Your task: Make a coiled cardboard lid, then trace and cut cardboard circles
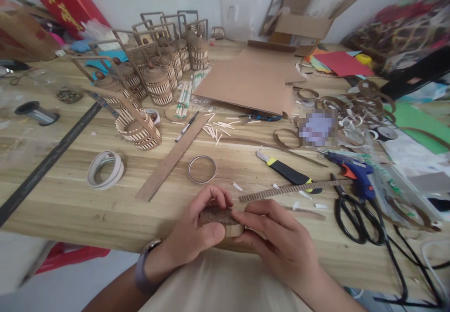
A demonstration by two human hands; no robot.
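Note:
Near the table's front edge, a round brown cardboard disc [220,216] with a pale band around its side sits between my two hands. My left hand [197,227] wraps its left side, thumb in front and fingers curled over the far rim. My right hand [276,237] pinches the right edge between thumb and fingers. Just beyond my hands lies a ridged corrugated strip [295,189]. A thin ring of strip [203,169] rests on the table ahead of my left hand. A black and yellow utility knife [288,171] lies beyond the corrugated strip.
Scissors [358,218] and a blue glue gun [365,176] lie at the right. Small lidded stick buckets [158,85] stand at the back left, near an open one [138,131]. A tape roll [105,169], a brown flat strip [172,162] and cardboard sheets [242,78] are also around.

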